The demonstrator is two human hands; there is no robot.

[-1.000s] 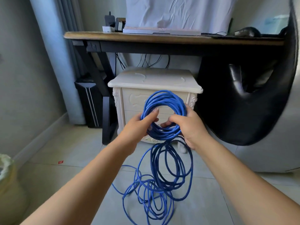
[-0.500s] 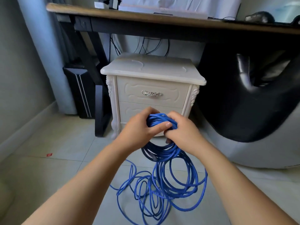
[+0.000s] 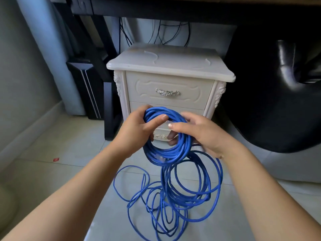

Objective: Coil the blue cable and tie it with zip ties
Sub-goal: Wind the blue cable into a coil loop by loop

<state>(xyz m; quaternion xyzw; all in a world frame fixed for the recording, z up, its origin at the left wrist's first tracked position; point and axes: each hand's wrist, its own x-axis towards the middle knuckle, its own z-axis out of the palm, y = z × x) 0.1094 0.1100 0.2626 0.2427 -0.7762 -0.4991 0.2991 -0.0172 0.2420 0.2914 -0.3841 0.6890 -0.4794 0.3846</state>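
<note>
Pale glossy floor tiles point(image 3: 52, 136) fill the lower part of the view and meet a grey wall point(image 3: 20, 75) and its skirting board on the far left. A small red scrap point(image 3: 56, 159) lies on the tiles near that wall. Further in, a pale blue curtain point(image 3: 48, 49) hangs to the floor. Beside it a black upright box point(image 3: 83, 87) with light stripes stands against a black bench leg point(image 3: 109, 110). The dark underside of the bench point(image 3: 156, 7) runs across the top edge. Thin dark wires point(image 3: 161, 32) hang behind a white bedside cabinet point(image 3: 166, 66) with carved corners, two drawers and an ornate silver handle point(image 3: 167, 92) on the upper one.

In front of the cabinet the left hand point(image 3: 137, 131) grips the left side of the coiled blue cable point(image 3: 165, 153), thumb laid across the strands. The coil is held in the air, roughly upright, before the lower drawer. The right hand point(image 3: 199, 134) grips the coil's right side, fingers curled behind the strands and thumb over the front. Below the coil, the rest of the cable drops to the floor in loose overlapping loops point(image 3: 166, 185) that lie between the two forearms. On the far right a black leather chair point(image 3: 269, 101) bulges beneath the bench
</note>
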